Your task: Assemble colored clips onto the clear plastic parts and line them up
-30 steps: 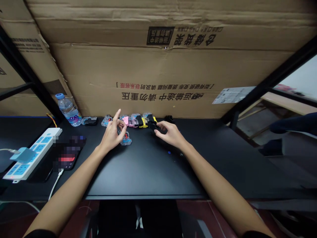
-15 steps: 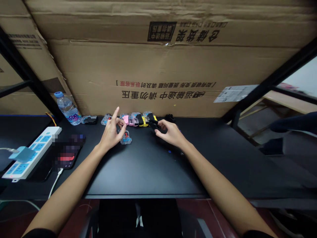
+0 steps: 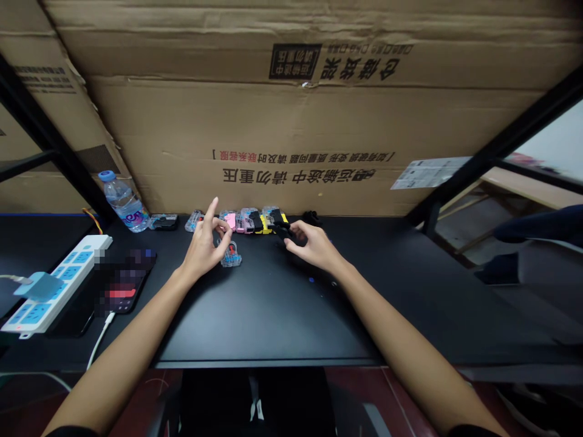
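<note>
My left hand (image 3: 206, 246) hovers over the black desk (image 3: 273, 303), thumb and middle finger pinched together and index finger pointing up; what it pinches is too small to see. Just right of it lies a small clear part with blue and red inside (image 3: 231, 255). My right hand (image 3: 312, 246) pinches a small black part (image 3: 283, 229) at its fingertips. Behind both hands a row of small clear, pink, black and yellow parts (image 3: 248, 220) lines the foot of the cardboard.
A large cardboard sheet (image 3: 296, 121) stands at the desk's back. A water bottle (image 3: 121, 202) and a dark small item (image 3: 164, 221) sit at back left. A white power strip (image 3: 50, 285) and a phone (image 3: 121, 285) lie left. Black frame bars rise at both sides.
Almost nothing has moved. Both hands stay in place, the right hand's black part shifting slightly toward the row.
</note>
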`<control>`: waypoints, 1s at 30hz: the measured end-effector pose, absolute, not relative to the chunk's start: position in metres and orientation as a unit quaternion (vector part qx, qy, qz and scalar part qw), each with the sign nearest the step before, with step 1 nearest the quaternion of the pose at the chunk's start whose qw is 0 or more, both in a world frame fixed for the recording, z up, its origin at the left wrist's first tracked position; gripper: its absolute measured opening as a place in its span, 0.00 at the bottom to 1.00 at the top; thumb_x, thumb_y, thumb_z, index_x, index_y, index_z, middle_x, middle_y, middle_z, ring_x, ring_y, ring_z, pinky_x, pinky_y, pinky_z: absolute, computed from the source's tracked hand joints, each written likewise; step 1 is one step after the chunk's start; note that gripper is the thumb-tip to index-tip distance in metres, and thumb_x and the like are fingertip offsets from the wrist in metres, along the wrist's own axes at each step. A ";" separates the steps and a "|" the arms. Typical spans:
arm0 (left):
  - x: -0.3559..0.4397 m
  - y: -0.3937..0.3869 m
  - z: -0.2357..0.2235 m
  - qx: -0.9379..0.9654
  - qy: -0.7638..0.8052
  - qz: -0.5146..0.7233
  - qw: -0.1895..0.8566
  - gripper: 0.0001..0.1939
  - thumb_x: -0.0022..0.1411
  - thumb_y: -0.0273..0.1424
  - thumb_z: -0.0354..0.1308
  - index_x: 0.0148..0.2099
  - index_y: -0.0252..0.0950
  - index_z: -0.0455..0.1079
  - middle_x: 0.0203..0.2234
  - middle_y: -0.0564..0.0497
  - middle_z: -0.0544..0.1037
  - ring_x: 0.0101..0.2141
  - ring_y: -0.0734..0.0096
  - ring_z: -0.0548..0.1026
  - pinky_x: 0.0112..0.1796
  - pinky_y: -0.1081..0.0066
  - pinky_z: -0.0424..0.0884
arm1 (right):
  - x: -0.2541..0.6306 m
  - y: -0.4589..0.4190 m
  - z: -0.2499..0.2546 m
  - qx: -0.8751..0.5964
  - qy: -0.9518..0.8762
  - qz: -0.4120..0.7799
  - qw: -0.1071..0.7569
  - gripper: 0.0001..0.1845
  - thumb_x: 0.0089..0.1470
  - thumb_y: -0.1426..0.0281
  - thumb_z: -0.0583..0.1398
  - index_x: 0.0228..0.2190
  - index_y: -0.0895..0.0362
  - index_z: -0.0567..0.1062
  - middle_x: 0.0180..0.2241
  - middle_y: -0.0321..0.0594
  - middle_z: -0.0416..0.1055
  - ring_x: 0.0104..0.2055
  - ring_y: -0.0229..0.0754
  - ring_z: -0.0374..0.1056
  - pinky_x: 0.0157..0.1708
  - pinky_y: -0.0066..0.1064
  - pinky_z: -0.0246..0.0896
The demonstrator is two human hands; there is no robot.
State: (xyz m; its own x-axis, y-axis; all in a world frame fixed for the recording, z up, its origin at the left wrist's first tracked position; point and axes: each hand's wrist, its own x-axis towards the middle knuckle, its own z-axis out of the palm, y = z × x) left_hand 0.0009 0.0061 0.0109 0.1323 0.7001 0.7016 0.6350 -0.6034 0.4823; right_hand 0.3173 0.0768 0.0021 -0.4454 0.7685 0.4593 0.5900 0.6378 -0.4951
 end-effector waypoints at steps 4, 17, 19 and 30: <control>0.002 0.004 0.012 0.764 0.450 0.462 0.024 0.46 0.73 0.29 0.57 0.80 0.41 0.32 0.37 0.53 0.80 0.34 0.70 0.77 0.53 0.58 0.69 | 0.318 0.077 0.002 -0.405 -0.840 0.134 0.336 0.12 0.58 0.59 0.64 0.38 0.53 0.73 0.33 0.40 0.76 0.30 0.43 0.69 0.33 0.34 0.65; 0.003 0.002 0.013 0.768 0.446 0.460 0.014 0.45 0.73 0.28 0.56 0.80 0.44 0.33 0.38 0.54 0.80 0.35 0.70 0.77 0.54 0.59 0.65 | 0.316 0.073 0.006 -0.413 -0.839 0.145 0.322 0.12 0.58 0.59 0.64 0.37 0.53 0.71 0.31 0.39 0.74 0.30 0.42 0.69 0.33 0.33 0.63; 0.003 0.001 0.013 0.778 0.442 0.446 0.007 0.44 0.72 0.27 0.56 0.80 0.44 0.35 0.38 0.54 0.80 0.34 0.71 0.78 0.54 0.59 0.65 | 0.316 0.074 0.006 -0.416 -0.840 0.144 0.319 0.12 0.58 0.59 0.64 0.38 0.53 0.71 0.32 0.39 0.74 0.30 0.42 0.68 0.33 0.33 0.63; 0.007 -0.003 0.016 0.791 0.428 0.437 0.001 0.45 0.71 0.26 0.56 0.80 0.44 0.35 0.36 0.56 0.80 0.34 0.71 0.77 0.53 0.60 0.65 | 0.317 0.074 0.008 -0.417 -0.842 0.146 0.310 0.12 0.58 0.59 0.63 0.38 0.54 0.71 0.33 0.40 0.75 0.31 0.42 0.69 0.34 0.33 0.63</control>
